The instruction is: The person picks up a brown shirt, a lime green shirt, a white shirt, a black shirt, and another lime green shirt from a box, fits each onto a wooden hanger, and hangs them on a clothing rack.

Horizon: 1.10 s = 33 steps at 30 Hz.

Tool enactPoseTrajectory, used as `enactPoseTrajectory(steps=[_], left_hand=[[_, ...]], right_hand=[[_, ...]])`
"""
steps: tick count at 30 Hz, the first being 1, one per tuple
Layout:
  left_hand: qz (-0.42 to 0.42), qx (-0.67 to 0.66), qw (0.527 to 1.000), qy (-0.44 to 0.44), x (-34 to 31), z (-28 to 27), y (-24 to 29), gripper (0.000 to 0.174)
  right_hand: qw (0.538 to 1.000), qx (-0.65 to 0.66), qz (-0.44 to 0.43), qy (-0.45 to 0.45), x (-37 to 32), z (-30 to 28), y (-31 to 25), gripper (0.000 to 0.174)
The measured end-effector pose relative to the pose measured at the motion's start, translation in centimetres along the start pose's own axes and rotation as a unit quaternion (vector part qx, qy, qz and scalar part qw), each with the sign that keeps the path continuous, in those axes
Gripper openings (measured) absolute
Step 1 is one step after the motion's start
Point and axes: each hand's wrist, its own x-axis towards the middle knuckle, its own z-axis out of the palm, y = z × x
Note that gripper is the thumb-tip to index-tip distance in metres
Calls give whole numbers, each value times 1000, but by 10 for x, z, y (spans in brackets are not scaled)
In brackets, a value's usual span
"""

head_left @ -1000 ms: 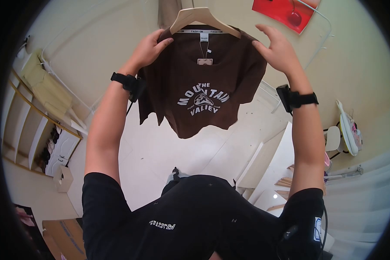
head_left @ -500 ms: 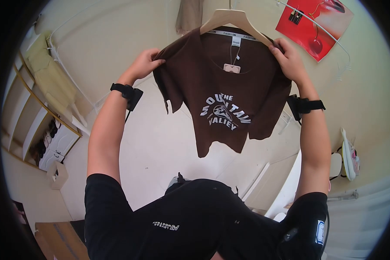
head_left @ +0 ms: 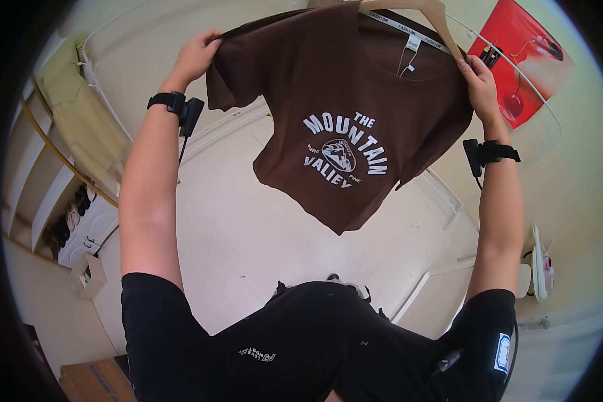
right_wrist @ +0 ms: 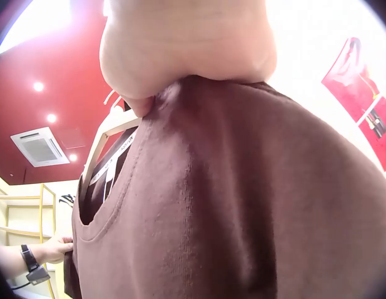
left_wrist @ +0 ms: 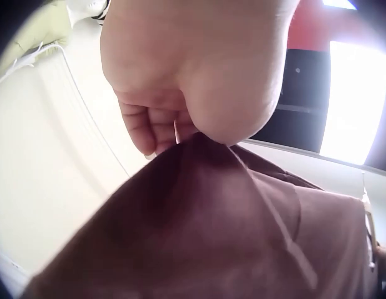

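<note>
A dark brown T-shirt (head_left: 295, 80) with white "The Mountain Valley" lettering hangs on a pale wooden hanger (head_left: 439, 23) at the top of the head view. My left hand (head_left: 196, 59) pinches the hem of one sleeve and draws it out sideways. In the left wrist view, thumb and fingers meet on the brown cloth (left_wrist: 199, 199). At the opposite shoulder, my right hand (head_left: 482, 90) grips the fabric by the hanger's end. The right wrist view shows the neckline with the hanger (right_wrist: 109, 132) inside it. A white neck label (head_left: 413, 43) shows inside the collar.
A white metal rail (head_left: 516, 60) runs past a red poster (head_left: 516, 110) on the right wall. To the left hangs a yellow-green dress (head_left: 77, 100), near shelves with shoes (head_left: 63, 224). A cardboard box (head_left: 97, 382) stands at lower left.
The T-shirt has shifted right and its sleeve now stretches out to the left. My left hand moved from the shoulder to the sleeve hem; my right hand closed from spread fingers onto the other shoulder.
</note>
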Motion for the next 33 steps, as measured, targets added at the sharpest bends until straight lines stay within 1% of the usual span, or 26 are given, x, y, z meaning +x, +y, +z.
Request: enactPoseTrajectory(steps=[3, 5, 6, 7, 8, 9, 10, 11, 12, 13, 15, 16, 17, 18, 19, 21, 23, 24, 25, 27, 28, 29, 30, 31, 32, 33], left_hand=[[-27, 8, 1000, 12, -10, -8, -42, 22], [-49, 83, 994, 57, -25, -12, -43, 20], [-46, 82, 993, 75, -34, -11, -41, 20], [-38, 110, 989, 88, -41, -8, -45, 20], [-51, 148, 984, 82, -49, -5, -50, 20], [-75, 149, 983, 83, -55, -2, -62, 19], [-102, 174, 974, 98, -61, 3, -77, 20], [-105, 182, 972, 110, -66, 8, -88, 21], [-108, 173, 973, 110, -67, 14, -88, 20], [-146, 166, 971, 95, -66, 22, -67, 19], [-142, 98, 980, 96, -54, 52, -43, 23], [-140, 55, 984, 99, -49, 68, -29, 24], [-136, 13, 989, 57, -43, 77, 3, 28], [-124, -21, 992, 11, -42, 83, 24, 32], [-107, -6, 994, -21, -41, 84, 56, 37], [-82, -57, 992, -76, -38, 83, 96, 40], [-127, -44, 984, -114, -31, 71, 137, 41], [-114, -21, 989, -86, -27, 52, 171, 35], [-120, -16, 989, -83, -24, 56, 177, 35], [-165, 54, 983, -61, -23, 59, 182, 27], [-143, 61, 988, -17, -23, 62, 189, 22], [-144, 63, 987, -14, -24, 67, 196, 22], [-126, 115, 985, 29, -24, 69, 202, 22], [-105, 155, 979, 74, -21, 59, 255, 22], [-104, 164, 977, 91, -19, 62, 257, 21], [-99, 173, 975, 98, -17, 69, 256, 21]], right_hand=[[999, 4, 30, -26, 19, 13, 17, 28], [999, -7, 20, -45, 34, 25, 19, 28], [997, -18, 27, -69, 38, 33, 24, 26], [995, -27, 34, -91, 43, 41, 31, 24], [996, -44, 15, -81, 46, 51, 32, 26], [996, -6, 18, -89, 52, 64, 43, 25], [995, -17, 23, -98, 58, 79, 52, 23], [993, -8, 6, -114, 66, 90, 73, 22], [993, 9, 12, -121, 68, 100, 78, 22], [991, 12, 11, -135, 69, 108, 84, 22], [987, 16, -19, -161, 77, 126, 110, 21], [986, 15, -19, -164, 79, 134, 111, 20], [983, 21, -12, -180, 83, 122, 95, 20], [981, 9, -25, -190, 87, 122, 97, 20], [981, 26, -35, -188, 88, 123, 86, 21], [976, 24, -66, -207, 99, 122, 68, 22], [968, 47, -49, -240, 116, 113, 42, 23], [963, 27, -48, -265, 129, 81, 5, 23], [961, 33, -52, -269, 132, 80, 8, 23], [954, 63, -66, -285, 132, 81, 11, 22], [951, 80, -58, -293, 131, 77, 10, 22], [950, 82, -61, -294, 128, 74, 13, 22], [943, 104, -62, -309, 126, 73, 16, 23], [937, 113, -61, -324, 126, 20, -10, 24], [924, 128, -68, -355, 123, 14, -4, 27], [924, 132, -78, -350, 116, 14, 6, 27]])
